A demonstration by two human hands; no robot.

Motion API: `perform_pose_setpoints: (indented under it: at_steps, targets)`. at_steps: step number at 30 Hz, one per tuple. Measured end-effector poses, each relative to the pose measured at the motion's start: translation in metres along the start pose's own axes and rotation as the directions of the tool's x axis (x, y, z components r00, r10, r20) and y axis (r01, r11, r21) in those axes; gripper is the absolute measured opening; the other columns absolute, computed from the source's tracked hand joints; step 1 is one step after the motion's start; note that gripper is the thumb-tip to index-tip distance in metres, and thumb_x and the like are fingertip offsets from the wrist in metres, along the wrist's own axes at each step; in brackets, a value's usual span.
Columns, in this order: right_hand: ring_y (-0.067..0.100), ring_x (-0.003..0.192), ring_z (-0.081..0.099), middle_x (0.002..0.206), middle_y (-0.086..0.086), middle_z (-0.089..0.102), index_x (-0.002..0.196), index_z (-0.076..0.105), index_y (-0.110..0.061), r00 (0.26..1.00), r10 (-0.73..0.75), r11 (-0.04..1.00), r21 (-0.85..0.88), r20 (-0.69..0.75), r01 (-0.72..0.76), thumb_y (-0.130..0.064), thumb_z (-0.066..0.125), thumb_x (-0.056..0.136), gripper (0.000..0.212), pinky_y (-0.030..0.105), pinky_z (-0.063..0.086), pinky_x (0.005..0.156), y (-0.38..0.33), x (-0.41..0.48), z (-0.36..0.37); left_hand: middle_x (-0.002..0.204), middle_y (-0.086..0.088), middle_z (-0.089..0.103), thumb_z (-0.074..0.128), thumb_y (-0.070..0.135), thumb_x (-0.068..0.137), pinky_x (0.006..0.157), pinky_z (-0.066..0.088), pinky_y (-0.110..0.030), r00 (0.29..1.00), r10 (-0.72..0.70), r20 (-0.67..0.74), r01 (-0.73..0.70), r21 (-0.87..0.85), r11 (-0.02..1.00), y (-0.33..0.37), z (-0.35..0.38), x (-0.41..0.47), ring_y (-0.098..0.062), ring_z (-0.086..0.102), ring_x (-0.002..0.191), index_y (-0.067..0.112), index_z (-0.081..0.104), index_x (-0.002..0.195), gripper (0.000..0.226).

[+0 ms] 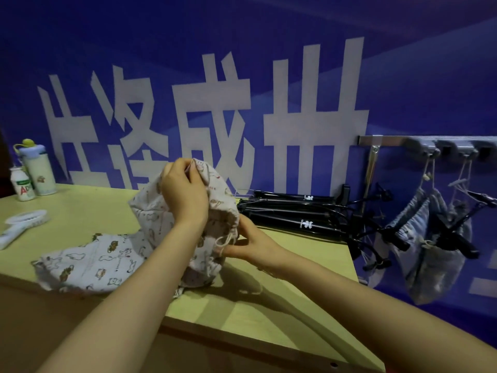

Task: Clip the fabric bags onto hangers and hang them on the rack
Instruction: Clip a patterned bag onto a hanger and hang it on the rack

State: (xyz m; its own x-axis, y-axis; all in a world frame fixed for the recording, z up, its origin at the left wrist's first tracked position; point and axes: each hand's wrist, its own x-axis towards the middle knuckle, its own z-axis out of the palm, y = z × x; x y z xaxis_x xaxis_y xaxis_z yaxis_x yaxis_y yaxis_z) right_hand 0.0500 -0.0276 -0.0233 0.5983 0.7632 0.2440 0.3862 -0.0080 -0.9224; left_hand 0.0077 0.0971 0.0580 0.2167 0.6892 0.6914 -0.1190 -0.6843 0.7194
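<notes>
Hiding part of the fabric bag (pixel 150 211) behind the left hand (pixel 184 189); losing the rack (pixel 390 140) past the right edge, the white fan (pixel 27 219) past the left; blurring logos on the hangers (pixel 282 222).

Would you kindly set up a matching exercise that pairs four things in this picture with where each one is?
Things:
1. middle printed bag
2. left printed bag
3. black hangers
4. grey bags

Places:
A. hanging below the rack
B. lying flat on the table
C. gripped by the left hand and right hand
D. stacked at the table's back right

Pairs: 1-C, 2-B, 3-D, 4-A
</notes>
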Motion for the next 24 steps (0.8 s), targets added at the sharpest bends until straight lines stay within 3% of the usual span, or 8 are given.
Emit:
perform_pose_setpoints:
  at_steps: [2,5,8,10,13,18,21,24]
  targets:
    - [0.012,0.120,0.054,0.136,-0.003,0.052,0.144,0.029,-0.026,0.997,-0.061,0.996,0.063,-0.042,0.064,-0.021,0.075,0.078,0.081,0.036,0.049,0.101,-0.013,-0.002,0.004,0.097,-0.002,0.054,0.044,0.016,0.097,0.075,0.037,-0.021,0.999,0.036,0.010,-0.036,-0.038,0.999,0.016,0.002,0.001,-0.013,0.049,0.089,0.006,0.063,0.101,0.022]
    - [0.010,0.114,0.057,0.127,-0.005,0.058,0.138,0.042,-0.025,0.977,-0.112,0.984,0.115,-0.182,0.134,-0.029,0.062,0.090,0.052,0.029,0.049,0.097,-0.042,-0.010,0.000,0.097,0.000,0.054,0.043,0.015,0.097,0.068,0.034,-0.011,0.996,0.084,0.011,-0.083,-0.070,0.994,0.041,0.005,0.000,-0.010,0.049,0.087,0.007,0.063,0.100,0.022]
    - [-0.002,0.094,0.057,0.110,-0.012,0.059,0.127,0.046,-0.031,0.958,-0.124,0.974,0.151,-0.260,0.167,-0.028,0.043,0.099,0.029,0.011,0.050,0.077,-0.066,-0.027,-0.020,0.095,0.002,0.053,0.043,0.016,0.098,0.063,0.032,-0.004,0.992,0.119,0.029,-0.116,-0.102,0.988,0.071,0.011,-0.005,-0.009,0.049,0.086,0.007,0.063,0.100,0.022]
    - [-0.005,0.088,0.057,0.103,-0.015,0.059,0.115,0.046,-0.036,0.951,-0.108,0.963,0.208,-0.290,0.173,-0.031,0.038,0.100,0.018,0.012,0.052,0.074,-0.076,-0.041,-0.039,0.096,0.000,0.055,0.043,0.016,0.098,0.065,0.035,-0.005,0.987,0.153,0.054,-0.144,-0.147,0.979,0.094,0.017,-0.013,-0.009,0.050,0.085,0.008,0.062,0.099,0.021]
    - [0.010,0.101,0.062,0.110,-0.007,0.064,0.109,0.053,-0.036,0.912,-0.120,0.930,0.277,-0.392,0.241,-0.036,0.037,0.099,0.019,0.032,0.052,0.093,-0.089,-0.064,-0.068,0.097,0.000,0.060,0.045,0.018,0.097,0.068,0.042,-0.009,0.975,0.194,0.107,-0.160,-0.265,0.951,0.131,0.027,-0.030,-0.008,0.054,0.083,0.011,0.059,0.104,0.017]
    - [0.011,0.098,0.065,0.110,0.001,0.067,0.120,0.057,-0.019,0.791,-0.175,0.806,0.376,-0.586,0.457,-0.036,0.042,0.096,0.033,0.026,0.053,0.084,-0.110,-0.110,-0.128,0.072,0.010,0.050,0.044,0.027,0.097,0.055,0.043,-0.007,0.932,0.227,0.282,-0.054,-0.511,0.858,0.202,0.053,-0.083,0.001,0.050,0.064,0.013,0.034,0.107,0.020]
    - [0.015,0.099,0.066,0.109,0.007,0.069,0.118,0.061,-0.010,0.700,-0.123,0.784,0.364,-0.704,0.504,-0.033,0.047,0.090,0.039,0.025,0.054,0.083,-0.114,-0.132,-0.160,0.078,0.001,0.054,0.037,0.046,0.096,0.070,0.046,-0.029,0.830,0.178,0.528,0.114,-0.473,0.874,0.224,0.077,-0.109,-0.012,0.054,0.071,0.015,0.036,0.099,0.031]
    - [0.020,0.093,0.066,0.104,0.012,0.069,0.116,0.061,-0.003,0.635,-0.065,0.858,0.282,-0.770,0.430,-0.022,0.044,0.099,0.031,0.026,0.056,0.078,-0.105,-0.157,-0.190,0.098,-0.003,0.065,0.037,0.070,0.084,0.090,0.049,-0.042,0.590,0.106,0.800,0.244,-0.302,0.921,0.230,0.094,-0.138,-0.021,0.061,0.094,0.022,0.052,0.098,0.053]
